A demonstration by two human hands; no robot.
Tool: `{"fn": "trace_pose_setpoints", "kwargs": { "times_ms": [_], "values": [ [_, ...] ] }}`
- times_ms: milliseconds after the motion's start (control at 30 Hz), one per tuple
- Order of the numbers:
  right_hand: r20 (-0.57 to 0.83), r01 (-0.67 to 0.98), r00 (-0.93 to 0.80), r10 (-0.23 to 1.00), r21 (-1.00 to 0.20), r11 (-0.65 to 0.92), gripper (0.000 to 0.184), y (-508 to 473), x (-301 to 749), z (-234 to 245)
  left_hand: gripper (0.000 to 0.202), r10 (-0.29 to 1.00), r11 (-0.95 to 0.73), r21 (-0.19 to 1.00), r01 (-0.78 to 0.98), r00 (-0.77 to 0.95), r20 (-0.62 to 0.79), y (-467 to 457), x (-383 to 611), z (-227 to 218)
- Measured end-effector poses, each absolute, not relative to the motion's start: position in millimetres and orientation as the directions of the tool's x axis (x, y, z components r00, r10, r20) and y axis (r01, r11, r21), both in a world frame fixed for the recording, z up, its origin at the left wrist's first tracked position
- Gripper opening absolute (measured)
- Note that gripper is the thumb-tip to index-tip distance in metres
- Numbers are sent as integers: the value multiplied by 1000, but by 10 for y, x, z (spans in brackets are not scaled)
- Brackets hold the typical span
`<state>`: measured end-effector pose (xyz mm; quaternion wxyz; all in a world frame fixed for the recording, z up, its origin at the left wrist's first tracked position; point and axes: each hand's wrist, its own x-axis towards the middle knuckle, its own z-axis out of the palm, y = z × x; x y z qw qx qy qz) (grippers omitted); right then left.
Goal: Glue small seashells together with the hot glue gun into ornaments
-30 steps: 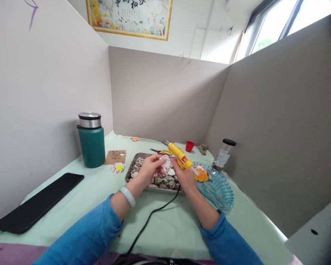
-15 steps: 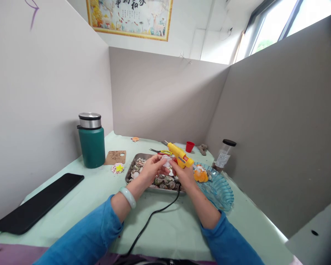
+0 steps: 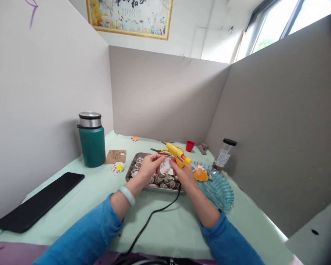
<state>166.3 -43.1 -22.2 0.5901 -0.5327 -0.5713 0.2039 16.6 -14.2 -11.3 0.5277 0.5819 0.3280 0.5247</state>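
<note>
Over a metal tray (image 3: 131,166) of seashells (image 3: 165,181), my two hands are close together. My right hand (image 3: 185,176) is wrapped round a yellow hot glue gun (image 3: 178,154), its nozzle pointing up and to the left. A black cord (image 3: 157,211) runs from it toward the table's front edge. My left hand (image 3: 149,167), with a pale green bangle (image 3: 127,195) on the wrist, has thumb and fingers pinched together beside the right fingertips. Something thin and whitish shows between the fingertips of both hands, too small to make out.
A blue scalloped plate (image 3: 222,193) with orange pieces (image 3: 200,174) stands right of the tray. Behind it lie yellow-handled scissors (image 3: 164,151) and a red cup (image 3: 189,146). To the left are a green bottle (image 3: 92,145), a cardboard piece (image 3: 116,156) and a black slab (image 3: 41,202).
My left hand has turned, and its fingers have closed into a tighter pinch. The white piece between the hands shows less than before. The glue gun has shifted slightly left.
</note>
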Motion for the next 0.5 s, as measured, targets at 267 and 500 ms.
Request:
{"fn": "trace_pose_setpoints", "kwargs": {
  "times_ms": [267, 500],
  "values": [
    [502, 413, 230, 834, -826, 383, 39, -434, 1636, -214, 27, 945, -244, 959, -143, 186, 268, -123, 156, -116],
    [511, 397, 257, 820, -830, 393, 39, -436, 1646, -213, 25, 950, -233, 966, -115, 187, 252, -147, 167, -96]
  ]
}}
